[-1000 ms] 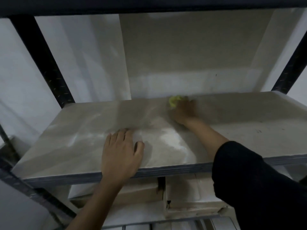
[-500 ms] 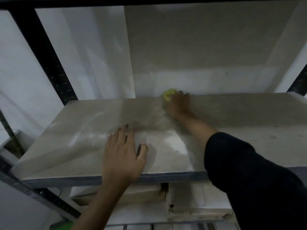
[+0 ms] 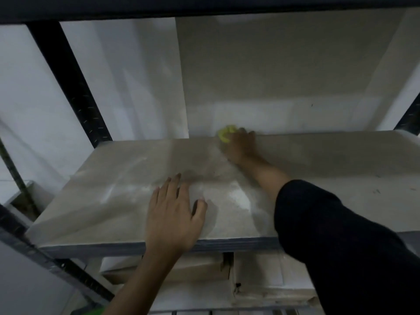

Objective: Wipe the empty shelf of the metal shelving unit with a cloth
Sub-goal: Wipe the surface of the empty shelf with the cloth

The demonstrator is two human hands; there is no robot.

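The pale shelf board [image 3: 118, 196] of the metal shelving unit fills the middle of the view, streaked and shiny. At its back edge by the wall, my right hand [image 3: 241, 146] holds a small yellow cloth [image 3: 225, 134] pressed to the board; only a bit of the cloth shows past the fingers. My right arm in a dark sleeve reaches in from the lower right. My left hand [image 3: 175, 214] lies flat near the shelf's front edge, fingers straight and spread.
Black metal uprights stand at the back left [image 3: 70, 83] and far right [image 3: 409, 119]. A dark shelf edge [image 3: 204, 5] runs overhead. Pale boxes [image 3: 272, 283] sit on the level below. White wall panels close off the back.
My right hand has slid the cloth from the middle of the board to the back edge by the wall. My left hand has stayed flat near the front.
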